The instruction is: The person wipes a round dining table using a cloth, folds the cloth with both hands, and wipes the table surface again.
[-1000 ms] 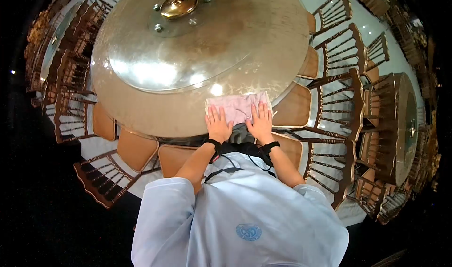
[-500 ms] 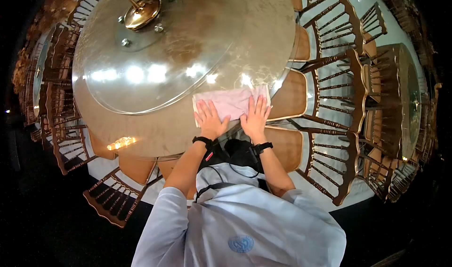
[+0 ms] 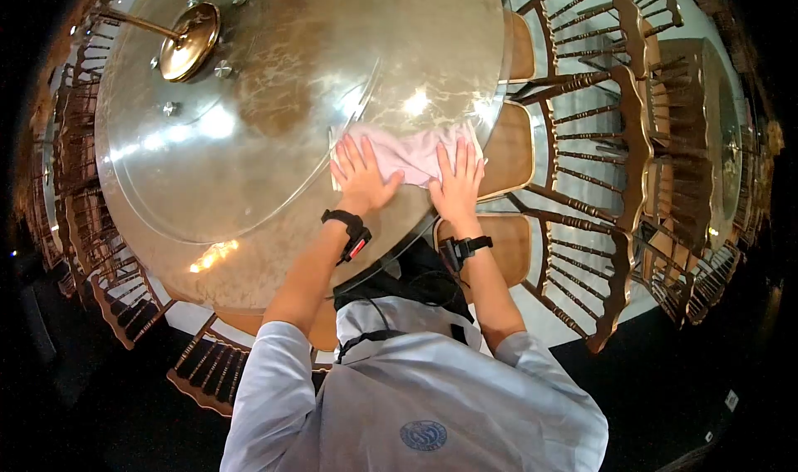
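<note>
A pink cloth (image 3: 409, 152) with pale edges lies spread and wrinkled on the round glossy table (image 3: 432, 64), close to its right rim. On the cloth's left part my left hand (image 3: 363, 177) lies flat with its fingers spread and thumb out. My right hand (image 3: 456, 177) presses flat on the cloth's right part, fingers apart. Both hands are open, palms down, and each wrist wears a black band. The round glass turntable (image 3: 241, 237) has its clear edge just left of the cloth.
A brass-coloured stand (image 3: 189, 44) rises from the turntable among several metal knobs. Wooden spindle-back chairs (image 3: 619, 181) with tan seats ring the table on the right, and another chair (image 3: 208, 368) stands at lower left. A second round table (image 3: 719, 139) is at far right.
Both hands and the cloth have shifted slightly farther over the table. The view has turned, so the brass stand sits farther left, and the cloth now reaches the turntable's edge.
</note>
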Motion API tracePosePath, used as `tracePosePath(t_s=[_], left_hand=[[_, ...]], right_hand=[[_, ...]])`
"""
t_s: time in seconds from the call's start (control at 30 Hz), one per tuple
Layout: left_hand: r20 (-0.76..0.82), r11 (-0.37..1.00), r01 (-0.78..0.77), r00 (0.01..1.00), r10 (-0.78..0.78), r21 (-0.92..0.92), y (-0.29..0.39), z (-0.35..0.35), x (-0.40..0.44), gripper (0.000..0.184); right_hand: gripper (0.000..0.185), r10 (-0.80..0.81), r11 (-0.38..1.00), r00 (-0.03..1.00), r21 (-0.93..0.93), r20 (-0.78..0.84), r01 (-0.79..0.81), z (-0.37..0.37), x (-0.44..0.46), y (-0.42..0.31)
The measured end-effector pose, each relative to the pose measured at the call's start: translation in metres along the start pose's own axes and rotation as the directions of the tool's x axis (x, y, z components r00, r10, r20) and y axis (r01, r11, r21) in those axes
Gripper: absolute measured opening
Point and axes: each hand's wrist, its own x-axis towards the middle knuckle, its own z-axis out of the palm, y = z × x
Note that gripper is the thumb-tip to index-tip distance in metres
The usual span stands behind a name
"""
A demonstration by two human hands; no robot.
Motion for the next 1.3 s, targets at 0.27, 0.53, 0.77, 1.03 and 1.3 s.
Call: tracePosePath(t_s=[0.27, 0.53, 0.77, 1.03, 1.3], left_hand=[[0.03, 0.998, 0.041, 0.999, -0.04, -0.045, 0.023, -0.019, 0.043, 0.102], [-0.04, 0.997, 0.057, 0.997, -0.059, -0.047, 0.044, -0.029, 0.086, 0.099], [0.009, 0.98, 0.162, 0.987, -0.162, -0.115, 0.069, -0.05, 0.12, 0.1], [0.045, 0.961, 0.176, 0.984, -0.171, -0.212, 0.079, -0.062, 0.152, 0.098], [-0.053, 0.951, 0.106, 0.991, -0.127, -0.291, 0.084, -0.074, 0.174, 0.096]], right_hand=[[0.071, -0.018, 1.0, 1.0, -0.013, 0.022, 0.019, -0.01, 0.049, 0.019], [0.075, 0.012, 1.0, 0.995, -0.017, 0.094, -0.011, -0.001, 0.098, 0.032], [0.078, 0.074, 0.996, 0.991, -0.059, 0.112, -0.067, 0.013, 0.134, 0.036], [0.079, 0.125, 0.991, 0.975, -0.075, 0.184, -0.112, 0.02, 0.165, 0.041], [0.079, 0.109, 0.992, 0.98, -0.086, 0.169, -0.096, 0.027, 0.195, 0.05]])
